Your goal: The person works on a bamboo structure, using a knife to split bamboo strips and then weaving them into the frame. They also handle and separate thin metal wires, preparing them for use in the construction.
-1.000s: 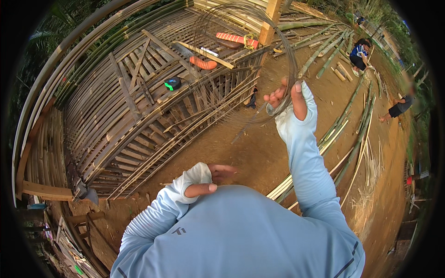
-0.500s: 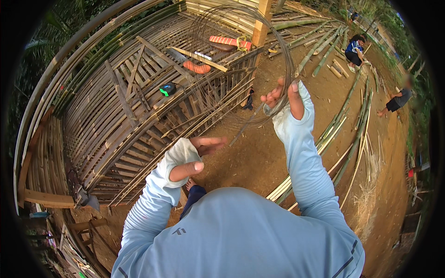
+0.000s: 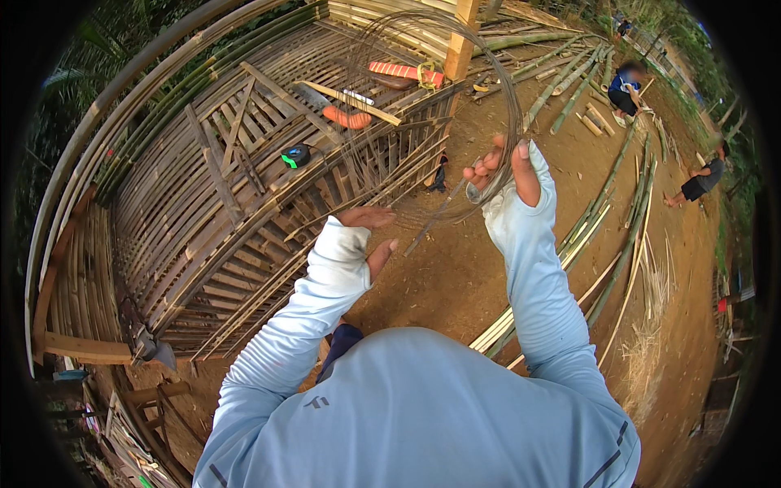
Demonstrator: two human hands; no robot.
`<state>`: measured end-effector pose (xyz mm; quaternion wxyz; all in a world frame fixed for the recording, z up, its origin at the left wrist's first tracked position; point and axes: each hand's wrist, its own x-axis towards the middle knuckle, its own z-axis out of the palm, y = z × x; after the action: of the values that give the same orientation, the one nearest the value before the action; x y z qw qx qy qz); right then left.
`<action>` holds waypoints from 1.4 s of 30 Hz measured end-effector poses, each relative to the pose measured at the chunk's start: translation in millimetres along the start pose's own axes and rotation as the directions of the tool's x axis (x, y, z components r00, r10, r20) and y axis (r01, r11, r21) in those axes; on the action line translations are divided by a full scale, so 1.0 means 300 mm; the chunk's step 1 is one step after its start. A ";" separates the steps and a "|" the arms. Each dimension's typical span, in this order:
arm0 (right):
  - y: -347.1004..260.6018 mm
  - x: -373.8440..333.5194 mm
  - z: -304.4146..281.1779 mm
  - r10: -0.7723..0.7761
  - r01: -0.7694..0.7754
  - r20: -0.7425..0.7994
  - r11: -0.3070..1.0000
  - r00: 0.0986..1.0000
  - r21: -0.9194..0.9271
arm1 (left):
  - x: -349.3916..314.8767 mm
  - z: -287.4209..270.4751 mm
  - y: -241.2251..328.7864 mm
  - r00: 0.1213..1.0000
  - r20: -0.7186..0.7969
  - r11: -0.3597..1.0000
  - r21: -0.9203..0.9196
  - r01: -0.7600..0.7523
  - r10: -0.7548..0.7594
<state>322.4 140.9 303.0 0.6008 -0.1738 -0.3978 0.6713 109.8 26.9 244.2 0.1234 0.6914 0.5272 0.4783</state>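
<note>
A large loose coil of thin dark wire [image 3: 513, 110] hangs upright in front of me. My right hand [image 3: 521, 180] is closed around the right side of its loop. A thin, straight grey rod [image 3: 429, 231] slants down to the left from that same hand; its upper end is hidden by the fingers. My left hand [image 3: 368, 232] is beside the coil's lower left, thumb and fingers apart, with nothing seen in it. Whether its fingertips touch the wire, I cannot tell. Both hands have pale coverings over the palms, and the fingers are bare.
To the left stands a slatted bamboo platform [image 3: 175, 195]. On it lie a handsaw [image 3: 346, 119] with an orange handle, a tape measure [image 3: 295, 155] and a red striped sheath [image 3: 407, 73]. Bamboo poles [image 3: 630, 220] lie on the ground at right. Two people are farther off.
My left hand has moved up and to the right, closer to the coil's lower edge. The coil and my right hand have shifted slightly to the right.
</note>
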 end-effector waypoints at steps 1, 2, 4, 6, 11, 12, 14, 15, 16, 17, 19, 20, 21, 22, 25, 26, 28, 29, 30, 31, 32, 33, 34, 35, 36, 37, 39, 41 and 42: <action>0.000 -0.002 0.009 0.005 -0.005 -0.009 1.000 1.000 -0.011 | 0.008 0.019 -0.002 0.997 -0.043 0.996 0.064 -0.069 0.071; -0.001 -0.002 0.012 0.007 -0.007 -0.023 1.000 1.000 -0.024 | 0.019 0.039 -0.003 0.992 -0.094 0.995 0.063 -0.081 0.087; 0.005 0.004 0.006 0.028 -0.028 -0.036 1.000 0.999 0.011 | 0.042 0.050 -0.018 0.991 -0.045 0.977 0.180 -0.114 0.124; 0.000 0.007 0.005 0.042 -0.041 -0.049 0.999 0.998 0.024 | 0.057 0.064 -0.037 0.988 -0.038 0.970 0.200 -0.141 0.151; -0.032 0.010 0.000 0.114 -0.114 -0.015 0.993 0.993 0.029 | 0.052 0.092 -0.105 0.995 -0.104 0.998 -0.068 0.004 -0.011; -0.038 0.011 0.002 0.136 -0.135 -0.027 0.991 0.990 0.021 | 0.055 0.086 -0.094 0.994 -0.090 0.988 -0.141 0.055 -0.068; -0.045 0.012 0.015 0.178 -0.178 -0.050 0.984 0.983 0.009 | 0.060 0.079 -0.082 0.990 -0.073 0.982 -0.157 0.107 -0.119; -0.047 0.014 0.018 0.191 -0.192 -0.040 0.981 0.981 0.003 | 0.060 0.076 -0.079 0.987 -0.065 0.978 -0.164 0.132 -0.145; -0.049 0.017 0.020 0.205 -0.205 -0.030 0.979 0.978 -0.003 | 0.059 0.076 -0.082 0.983 -0.032 0.966 -0.193 0.172 -0.182; -0.053 0.020 0.019 0.218 -0.218 -0.021 0.976 0.976 -0.010 | 0.059 0.076 -0.089 0.976 0.004 0.952 -0.222 0.212 -0.217; -0.059 0.023 0.015 0.229 -0.229 -0.018 0.973 0.973 -0.017 | 0.055 0.078 -0.088 0.965 0.049 0.932 -0.252 0.263 -0.259; -0.063 0.022 0.012 0.234 -0.234 -0.019 0.972 0.972 -0.021 | 0.050 0.080 -0.084 0.962 0.059 0.928 -0.255 0.273 -0.267; -0.063 0.023 0.003 0.244 -0.244 -0.005 0.970 0.970 -0.017 | 0.047 0.081 -0.081 0.959 0.070 0.923 -0.259 0.283 -0.275; -0.060 0.024 -0.010 0.253 -0.253 0.008 0.967 0.967 -0.014 | 0.047 0.082 -0.089 0.956 0.089 0.921 -0.258 0.293 -0.279; -0.070 0.015 -0.021 0.263 -0.263 0.045 0.965 0.964 -0.010 | 0.042 0.084 -0.114 0.945 0.133 0.911 -0.256 0.323 -0.298; -0.070 0.013 -0.021 0.264 -0.264 0.059 0.964 0.963 -0.008 | 0.039 0.081 -0.113 0.941 0.133 0.908 -0.252 0.335 -0.310; -0.072 0.011 -0.023 0.264 -0.264 0.065 0.964 0.962 -0.015 | 0.043 0.073 -0.111 0.929 0.144 0.902 -0.229 0.367 -0.342; -0.072 0.010 -0.023 0.265 -0.264 0.069 0.964 0.962 -0.018 | 0.049 0.064 -0.106 0.920 0.152 0.898 -0.209 0.387 -0.361; -0.074 0.010 -0.019 0.262 -0.262 0.075 0.965 0.962 -0.020 | 0.057 0.058 -0.100 0.911 0.160 0.894 -0.189 0.406 -0.380; -0.078 0.011 -0.013 0.260 -0.259 0.080 0.966 0.962 -0.023 | 0.066 0.055 -0.096 0.913 0.162 0.888 -0.219 0.404 -0.375; -0.081 0.013 -0.009 0.258 -0.257 0.085 0.966 0.962 -0.027 | 0.078 0.055 -0.089 0.914 0.165 0.880 -0.251 0.403 -0.371; -0.083 0.017 -0.008 0.259 -0.257 0.092 0.966 0.962 -0.035 | 0.095 0.051 -0.076 0.915 0.167 0.872 -0.282 0.401 -0.367; -0.085 0.023 -0.008 0.259 -0.256 0.099 0.966 0.961 -0.042 | 0.114 0.041 -0.055 0.901 0.198 0.857 -0.283 0.430 -0.386; -0.087 0.029 -0.002 0.260 -0.256 0.110 0.965 0.959 -0.049 | 0.128 0.041 -0.049 0.917 0.188 0.852 -0.340 0.398 -0.353; -0.089 0.034 0.004 0.251 -0.243 0.124 0.967 0.960 -0.071 | 0.143 0.043 -0.046 0.931 0.176 0.844 -0.395 0.364 -0.319; -0.089 0.038 0.011 0.242 -0.230 0.139 0.969 0.960 -0.093 | 0.162 0.041 -0.044 0.944 0.162 0.831 -0.449 0.329 -0.286; -0.087 0.051 0.027 0.231 -0.211 0.152 0.968 0.961 -0.137 | 0.230 0.017 -0.026 0.944 0.236 0.822 -0.470 0.320 -0.232; -0.081 0.063 0.048 0.223 -0.195 0.150 0.964 0.963 -0.183 | 0.287 0.015 -0.005 0.958 0.237 0.782 -0.562 0.269 -0.160; -0.077 0.065 0.060 0.205 -0.177 0.143 0.966 0.968 -0.187 | 0.310 0.018 0.009 0.960 0.216 0.757 -0.592 0.275 -0.179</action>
<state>320.8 152.7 336.1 0.4817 -0.2079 -0.4831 0.7009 114.4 106.3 292.6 0.4378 0.5769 0.4115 0.5534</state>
